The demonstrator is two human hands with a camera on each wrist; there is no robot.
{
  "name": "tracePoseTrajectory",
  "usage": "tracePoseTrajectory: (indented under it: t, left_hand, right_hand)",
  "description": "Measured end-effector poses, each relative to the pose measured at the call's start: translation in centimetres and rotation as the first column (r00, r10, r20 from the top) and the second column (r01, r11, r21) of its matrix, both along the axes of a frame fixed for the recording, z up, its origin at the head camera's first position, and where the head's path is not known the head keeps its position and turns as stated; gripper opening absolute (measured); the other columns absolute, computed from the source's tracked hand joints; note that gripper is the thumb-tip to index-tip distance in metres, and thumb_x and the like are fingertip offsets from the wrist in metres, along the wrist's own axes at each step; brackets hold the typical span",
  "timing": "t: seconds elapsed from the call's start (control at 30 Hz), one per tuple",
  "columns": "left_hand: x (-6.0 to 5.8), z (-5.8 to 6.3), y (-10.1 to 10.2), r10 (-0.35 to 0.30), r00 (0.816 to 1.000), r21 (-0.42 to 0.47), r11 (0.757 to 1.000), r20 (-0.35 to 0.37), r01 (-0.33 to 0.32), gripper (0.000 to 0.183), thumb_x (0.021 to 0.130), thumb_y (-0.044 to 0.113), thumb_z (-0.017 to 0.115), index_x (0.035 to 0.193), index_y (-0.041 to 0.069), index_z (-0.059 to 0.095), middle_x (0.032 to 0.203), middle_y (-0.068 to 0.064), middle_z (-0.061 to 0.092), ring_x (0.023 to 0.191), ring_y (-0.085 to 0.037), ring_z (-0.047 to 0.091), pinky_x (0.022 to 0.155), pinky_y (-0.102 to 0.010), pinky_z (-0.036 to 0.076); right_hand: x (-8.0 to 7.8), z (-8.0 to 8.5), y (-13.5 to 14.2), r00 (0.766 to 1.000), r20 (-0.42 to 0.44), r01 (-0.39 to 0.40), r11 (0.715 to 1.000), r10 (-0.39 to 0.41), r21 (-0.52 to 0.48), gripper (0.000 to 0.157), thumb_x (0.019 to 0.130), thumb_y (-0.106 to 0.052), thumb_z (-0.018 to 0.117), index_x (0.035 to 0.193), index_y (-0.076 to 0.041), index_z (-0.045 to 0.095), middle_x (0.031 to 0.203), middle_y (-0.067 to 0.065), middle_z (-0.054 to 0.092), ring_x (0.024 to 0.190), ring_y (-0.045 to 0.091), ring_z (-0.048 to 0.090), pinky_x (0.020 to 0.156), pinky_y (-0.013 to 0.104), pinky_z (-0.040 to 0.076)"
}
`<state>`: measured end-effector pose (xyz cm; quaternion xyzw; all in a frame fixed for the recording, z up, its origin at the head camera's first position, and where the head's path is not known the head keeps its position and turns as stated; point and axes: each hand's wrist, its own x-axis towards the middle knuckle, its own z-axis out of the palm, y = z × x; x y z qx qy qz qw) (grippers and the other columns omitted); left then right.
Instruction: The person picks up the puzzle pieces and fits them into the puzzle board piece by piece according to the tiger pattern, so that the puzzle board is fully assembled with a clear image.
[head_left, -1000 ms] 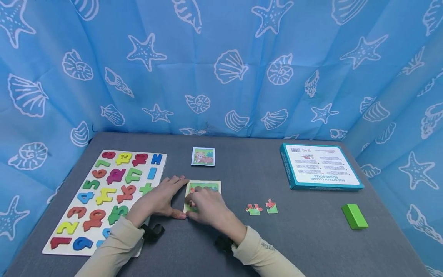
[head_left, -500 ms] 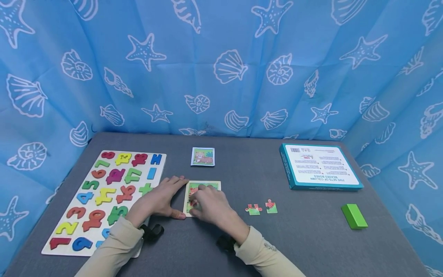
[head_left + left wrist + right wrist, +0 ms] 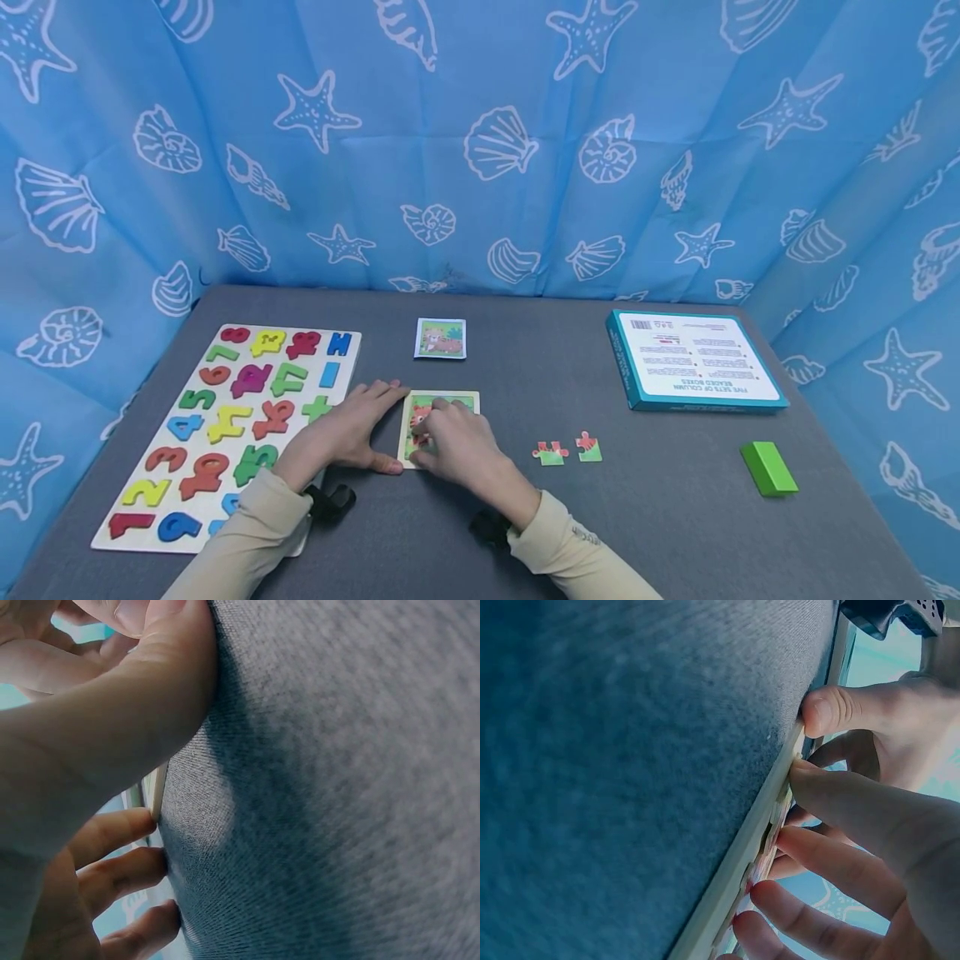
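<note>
A small square jigsaw board [image 3: 465, 401] with a pale frame and a green and red picture lies on the table. My left hand [image 3: 360, 425] rests along its left side, thumb and fingers spread, with the thumb [image 3: 150, 697] near the bottom corner. My right hand [image 3: 457, 442] lies over the board and hides much of the picture. In the right wrist view, its fingers [image 3: 840, 859] touch the puzzle surface while the thumb is at the frame's edge. Some pieces there sit slightly raised. Two loose jigsaw pieces, one left [image 3: 551, 453] and one right [image 3: 588, 447], lie to the right.
A white number board [image 3: 180, 442] lies at the left, partly under my left forearm. A small picture card [image 3: 440, 339] is behind the jigsaw. At the right are a teal and white box [image 3: 697, 358] and a green block [image 3: 768, 469]. A blue curtain [image 3: 480, 150] hangs behind.
My right hand has shifted slightly right over the board, and its fingers have changed position, showing more of the red picture at the left. My left hand stays put.
</note>
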<state>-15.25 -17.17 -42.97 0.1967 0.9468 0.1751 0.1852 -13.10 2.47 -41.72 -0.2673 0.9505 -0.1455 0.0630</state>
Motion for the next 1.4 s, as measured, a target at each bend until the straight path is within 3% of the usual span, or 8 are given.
tracePoseTrajectory:
  t: [0.3, 0.73, 1.07, 1.4]
  left_hand:
    - [-0.03, -0.06, 0.03, -0.009, 1.0, 0.002, 1.0, -0.006, 0.009, 0.109, 0.071, 0.058, 0.089, 0.156, 0.011, 0.039, 0.163, -0.02, 0.038, 0.146, -0.044, 0.039, 0.115, -0.064, 0.039]
    - [0.05, 0.13, -0.02, -0.011, 1.0, 0.016, 1.0, 0.005, 0.011, 0.108, 0.072, 0.056, 0.088, 0.157, 0.011, 0.038, 0.163, -0.02, 0.037, 0.146, -0.046, 0.037, 0.115, -0.066, 0.038]
    - [0.05, 0.02, 0.08, 0.0, 1.0, 0.001, 1.0, 0.009, 0.0, 0.108, 0.071, 0.057, 0.089, 0.156, 0.011, 0.039, 0.163, -0.02, 0.038, 0.146, -0.045, 0.038, 0.115, -0.065, 0.038]
    - [-0.02, -0.11, 0.0, -0.007, 1.0, 0.012, 1.0, 0.018, 0.007, 0.107, 0.072, 0.056, 0.088, 0.156, 0.011, 0.039, 0.163, -0.021, 0.037, 0.147, -0.046, 0.037, 0.115, -0.066, 0.037]
  right_hand:
    - [0.27, 0.02, 0.18, 1.0, -0.007, -0.004, 1.0, 0.004, -0.015, 0.025, 0.085, -0.033, 0.084, 0.104, -0.018, 0.082, 0.1, 0.002, 0.072, 0.083, 0.013, 0.063, 0.062, 0.028, 0.053]
    - [0.45, -0.26, 0.35, 0.995, -0.097, -0.034, 0.999, 0.032, -0.019, 0.021, 0.084, -0.032, 0.085, 0.1, -0.017, 0.082, 0.092, -0.001, 0.071, 0.076, 0.011, 0.062, 0.058, 0.023, 0.048]
    - [0.31, -0.37, -0.06, 1.0, -0.018, 0.009, 1.0, -0.01, -0.03, 0.014, 0.085, -0.031, 0.084, 0.093, -0.02, 0.084, 0.094, 0.0, 0.067, 0.076, 0.009, 0.056, 0.056, 0.024, 0.046]
    - [0.1, -0.24, 0.08, 0.999, 0.028, 0.044, 0.993, -0.041, -0.111, 0.016, 0.078, -0.028, 0.089, 0.088, -0.017, 0.083, 0.091, 0.002, 0.064, 0.073, 0.01, 0.051, 0.058, 0.023, 0.041]
